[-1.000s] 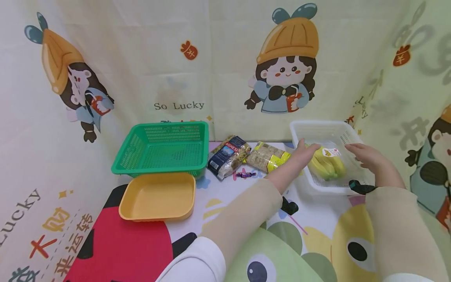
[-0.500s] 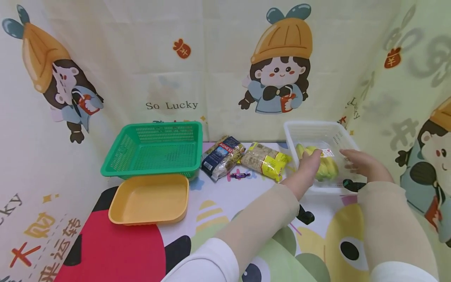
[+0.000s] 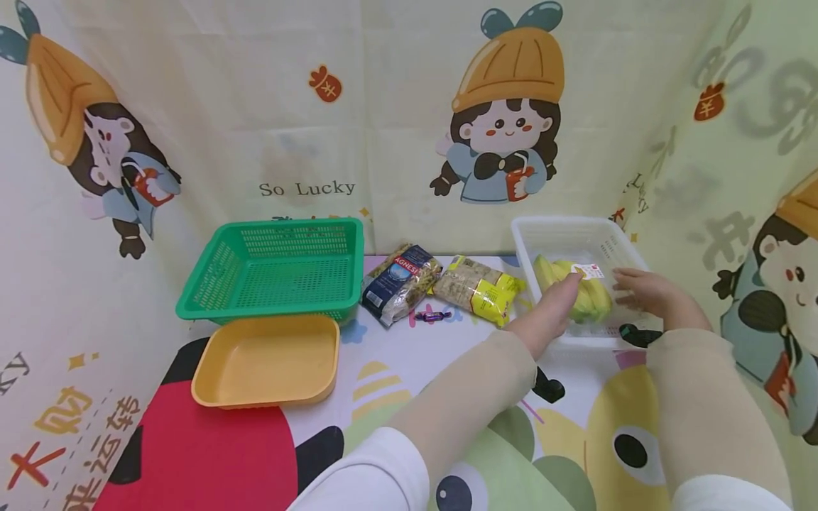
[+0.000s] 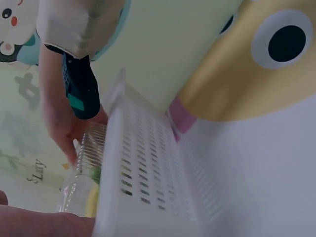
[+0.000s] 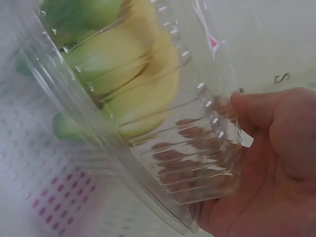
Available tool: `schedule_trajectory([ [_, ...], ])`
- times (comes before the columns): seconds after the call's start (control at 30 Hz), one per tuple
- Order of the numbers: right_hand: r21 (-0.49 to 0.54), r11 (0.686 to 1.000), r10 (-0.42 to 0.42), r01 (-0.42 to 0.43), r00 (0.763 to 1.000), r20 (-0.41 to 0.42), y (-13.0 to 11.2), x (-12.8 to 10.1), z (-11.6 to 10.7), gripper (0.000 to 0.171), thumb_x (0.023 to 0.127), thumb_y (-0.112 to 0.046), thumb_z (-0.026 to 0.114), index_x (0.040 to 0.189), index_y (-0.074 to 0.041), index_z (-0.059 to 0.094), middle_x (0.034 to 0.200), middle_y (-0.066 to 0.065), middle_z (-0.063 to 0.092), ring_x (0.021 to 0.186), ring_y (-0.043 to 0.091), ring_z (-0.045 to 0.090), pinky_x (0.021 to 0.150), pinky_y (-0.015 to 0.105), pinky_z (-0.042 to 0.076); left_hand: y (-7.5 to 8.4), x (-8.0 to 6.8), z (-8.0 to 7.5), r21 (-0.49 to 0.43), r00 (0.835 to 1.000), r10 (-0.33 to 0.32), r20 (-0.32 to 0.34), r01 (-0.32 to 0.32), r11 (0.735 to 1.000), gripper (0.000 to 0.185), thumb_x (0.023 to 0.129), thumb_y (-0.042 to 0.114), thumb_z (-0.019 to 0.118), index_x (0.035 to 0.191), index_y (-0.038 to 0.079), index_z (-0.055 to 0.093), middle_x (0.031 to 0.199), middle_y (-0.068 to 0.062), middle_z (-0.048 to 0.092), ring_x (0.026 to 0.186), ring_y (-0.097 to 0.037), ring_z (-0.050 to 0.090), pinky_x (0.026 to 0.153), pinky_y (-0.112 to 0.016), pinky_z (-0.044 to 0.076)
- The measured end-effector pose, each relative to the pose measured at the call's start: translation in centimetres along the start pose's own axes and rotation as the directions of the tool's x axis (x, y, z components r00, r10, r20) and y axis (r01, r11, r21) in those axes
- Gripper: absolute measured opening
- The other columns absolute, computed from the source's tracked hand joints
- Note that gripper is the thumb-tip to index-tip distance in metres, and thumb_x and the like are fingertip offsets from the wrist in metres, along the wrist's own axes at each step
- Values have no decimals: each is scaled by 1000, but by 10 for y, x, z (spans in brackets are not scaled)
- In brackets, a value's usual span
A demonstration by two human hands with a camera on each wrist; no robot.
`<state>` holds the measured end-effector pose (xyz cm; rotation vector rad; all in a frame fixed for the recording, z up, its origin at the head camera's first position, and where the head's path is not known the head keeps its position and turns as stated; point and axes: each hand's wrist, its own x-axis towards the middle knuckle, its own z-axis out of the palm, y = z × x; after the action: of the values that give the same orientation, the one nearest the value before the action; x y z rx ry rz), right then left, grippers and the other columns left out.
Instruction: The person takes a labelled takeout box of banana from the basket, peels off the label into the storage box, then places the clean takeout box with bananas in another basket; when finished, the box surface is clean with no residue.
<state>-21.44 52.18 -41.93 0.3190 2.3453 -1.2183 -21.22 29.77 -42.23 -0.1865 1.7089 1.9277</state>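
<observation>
A clear plastic box of bananas (image 3: 591, 305) with a white label lies inside the white basket (image 3: 554, 222) at the right. My right hand (image 3: 661, 294) grips the box's right end; in the right wrist view its fingers show through the clear plastic, with the thumb on the near side. My left hand (image 3: 545, 318) reaches over the basket's front left and holds the box's left end, thumb on top and most fingers hidden. The left wrist view shows this hand (image 4: 42, 223) beside the basket's perforated wall (image 4: 143, 163), with the clear box (image 4: 74, 192) just behind the rim.
Left of the basket lie a yellow-and-clear bag of flakes (image 3: 478, 289), a dark-labelled Agnesi pasta bag (image 3: 401, 284) and a purple-wrapped candy (image 3: 432, 316). Farther left stand a green basket (image 3: 281, 313) and a yellow tray (image 3: 265, 362). Printed cloth covers table and walls.
My left hand has moved right and nearer, from above the box's left side onto its front left, uncovering the flakes bag. The right hand stays at the box's right end. The view has turned slightly right.
</observation>
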Motion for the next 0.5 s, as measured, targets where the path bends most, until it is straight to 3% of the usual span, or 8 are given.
schedule_trajectory([
  [0.1,-14,999,-33,33,998,-47,-9,-4,-4,63,108,-36,14,154,-1,-11,154,42,7,141,56,24,115,65,25,7,-4,-5,-15,999,35,28,-35,999,65,91,48,57,142,8,52,153,-3,45,144,-26,38,119,-45,31],
  [0.27,-69,995,-84,76,990,-117,-33,-15,-13,63,107,-38,11,155,-1,-8,153,42,14,135,53,38,107,55,43,24,-10,-18,-19,989,95,110,-94,995,60,93,47,54,142,12,53,150,-2,49,141,-28,43,116,-49,36],
  [0.33,-82,993,-95,84,986,-134,-41,-21,-15,64,107,-39,12,156,-2,-7,153,42,16,127,43,54,102,47,51,30,-13,-24,-17,983,116,142,-115,993,55,95,46,54,140,15,55,149,0,50,140,-28,44,115,-51,38],
  [0.4,-83,992,-104,93,984,-145,-49,-26,-17,66,107,-41,13,156,-3,-6,153,42,17,112,24,65,94,39,56,36,-17,-29,-2,975,142,169,-144,990,50,96,45,53,138,19,57,148,2,51,139,-27,46,113,-48,41],
  [0.5,-59,992,-115,108,983,-143,-57,-34,-16,69,106,-46,16,157,-5,-6,154,40,16,96,-2,63,90,34,58,42,-23,-39,65,967,177,181,-191,979,45,96,46,53,134,23,61,146,7,53,132,-23,53,106,-41,48],
])
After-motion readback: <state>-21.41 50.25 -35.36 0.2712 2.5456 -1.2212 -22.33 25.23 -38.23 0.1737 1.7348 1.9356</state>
